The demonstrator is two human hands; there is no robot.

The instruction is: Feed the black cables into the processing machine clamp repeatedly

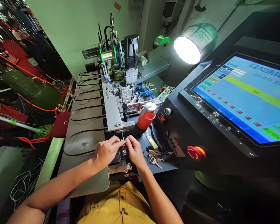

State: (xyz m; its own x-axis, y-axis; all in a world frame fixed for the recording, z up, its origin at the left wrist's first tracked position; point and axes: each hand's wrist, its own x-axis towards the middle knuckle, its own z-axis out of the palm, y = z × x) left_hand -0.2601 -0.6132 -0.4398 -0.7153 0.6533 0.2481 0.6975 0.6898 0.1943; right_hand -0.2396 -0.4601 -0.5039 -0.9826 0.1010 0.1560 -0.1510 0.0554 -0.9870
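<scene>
My left hand (108, 151) and my right hand (134, 149) meet at the near end of a metal machine track (112, 109). Thumb and fingers of both are pinched closed, with the fingertips almost touching. Whatever lies between them is too small to make out. Just beyond the fingertips a thin metal piece (122, 135) sticks up at the track's end. Below the hands is a small metal fixture (124, 151). To the left, black cables (84, 119) lie in loops across a grey plate (84, 180), their ends running into the track.
An orange-red bottle (146, 116) with a white cap and a bunch of keys (154, 155) stand to the right. Beyond them are a control panel with a red stop button (196, 153), a touchscreen (247, 96) and a lit lamp (189, 49). Pneumatic cylinders (130, 102) sit ahead.
</scene>
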